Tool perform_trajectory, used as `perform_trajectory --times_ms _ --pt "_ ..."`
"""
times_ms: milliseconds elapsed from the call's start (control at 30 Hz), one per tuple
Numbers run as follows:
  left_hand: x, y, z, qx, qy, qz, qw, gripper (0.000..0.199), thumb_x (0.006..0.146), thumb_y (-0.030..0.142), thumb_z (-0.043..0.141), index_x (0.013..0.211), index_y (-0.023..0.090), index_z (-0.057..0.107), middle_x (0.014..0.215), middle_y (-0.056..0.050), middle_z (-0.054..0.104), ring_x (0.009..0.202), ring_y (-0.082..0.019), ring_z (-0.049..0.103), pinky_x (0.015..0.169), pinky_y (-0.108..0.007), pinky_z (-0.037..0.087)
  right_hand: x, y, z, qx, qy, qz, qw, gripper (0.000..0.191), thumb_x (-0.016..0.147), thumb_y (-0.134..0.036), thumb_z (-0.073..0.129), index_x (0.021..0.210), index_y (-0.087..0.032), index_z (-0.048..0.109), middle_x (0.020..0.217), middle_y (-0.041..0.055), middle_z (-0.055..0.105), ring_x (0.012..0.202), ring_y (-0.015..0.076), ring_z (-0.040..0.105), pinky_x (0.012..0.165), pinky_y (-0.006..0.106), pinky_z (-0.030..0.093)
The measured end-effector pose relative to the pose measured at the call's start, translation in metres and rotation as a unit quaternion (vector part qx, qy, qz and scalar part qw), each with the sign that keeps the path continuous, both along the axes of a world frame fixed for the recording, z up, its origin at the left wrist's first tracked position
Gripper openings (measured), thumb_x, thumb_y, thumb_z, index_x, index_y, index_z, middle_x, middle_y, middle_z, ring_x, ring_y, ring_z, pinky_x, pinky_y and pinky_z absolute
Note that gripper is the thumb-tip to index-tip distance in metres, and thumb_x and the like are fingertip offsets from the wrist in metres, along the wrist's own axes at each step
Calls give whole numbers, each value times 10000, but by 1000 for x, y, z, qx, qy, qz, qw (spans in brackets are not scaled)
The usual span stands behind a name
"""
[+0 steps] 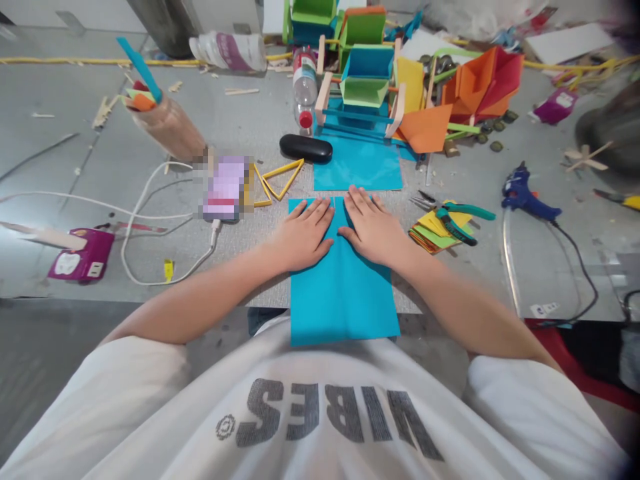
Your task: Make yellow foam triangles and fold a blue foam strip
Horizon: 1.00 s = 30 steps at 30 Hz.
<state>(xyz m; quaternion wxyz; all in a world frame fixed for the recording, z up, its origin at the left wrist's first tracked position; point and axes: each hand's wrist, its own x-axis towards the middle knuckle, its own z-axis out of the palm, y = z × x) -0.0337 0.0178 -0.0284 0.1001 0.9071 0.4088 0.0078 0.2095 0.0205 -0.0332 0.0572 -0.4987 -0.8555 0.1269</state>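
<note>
A sheet of blue paper (pixel 345 300) lies partly on the table, its near end hanging past the edge toward my shirt. A crease runs lengthwise down its middle, and a short gap shows between two flaps at the far end. My left hand (pixel 307 233) rests flat on the left half, fingers stretched out. On the right half, my right hand (pixel 370 227) is spread flat, its thumb near the crease. Just beyond them lies another blue sheet (pixel 357 163), with a black case (pixel 306 148) overlapping its left corner.
Pliers (pixel 457 220) lie on small coloured papers (pixel 425 230) at the right, near a blue glue gun (pixel 530 193). A phone (pixel 225 187) with a white cable is at the left. Folded paper models (pixel 363 80) and a plastic bottle (pixel 304 87) stand at the back.
</note>
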Motion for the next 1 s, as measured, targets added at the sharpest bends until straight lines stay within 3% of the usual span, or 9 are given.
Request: perform_trajectory --times_ms 100,200,300,533,1000 --pt "-2 -1 -5 -10 3 -3 1000 845 1166 517 418 1829 8 294 1924 -253 236 1824 -403 202 1489 -604 152 -2 -12 3 12 8 6 1000 784 1187 -488 360 1829 -38 339 1932 235 219 1816 423 212 1475 665 191" --pt "-4 1 -8 -10 -1 -16 1000 918 1156 597 428 1844 16 250 1936 -247 185 1834 -395 162 1495 -595 109 -3 -25 -4 -26 4 14 1000 902 1175 -661 332 1857 -72 276 1942 220 187 1822 425 181 1470 668 210" --pt "-5 1 -9 -6 -1 -14 1000 939 1148 611 435 1844 11 244 1939 -249 173 1836 -394 157 1496 -588 94 -3 -32 -14 -30 -2 14 999 1057 1130 -801 324 1870 -55 203 1950 223 114 1833 434 98 1480 676 137" --pt "-1 -4 -7 2 6 6 1000 931 1145 605 420 1849 24 239 1943 -238 180 1837 -405 145 1481 -621 104 -6 -36 -14 -26 -20 -5 999 1064 1138 -786 253 1855 -2 206 1950 234 81 1838 410 83 1495 614 91" --pt "-1 -6 -6 10 31 8 999 927 1155 616 385 1861 42 209 1947 -212 188 1840 -377 150 1481 -607 104 -5 -37 -18 -15 -27 -9 999 1046 1142 -772 185 1858 -10 200 1945 232 78 1838 405 83 1487 630 120"
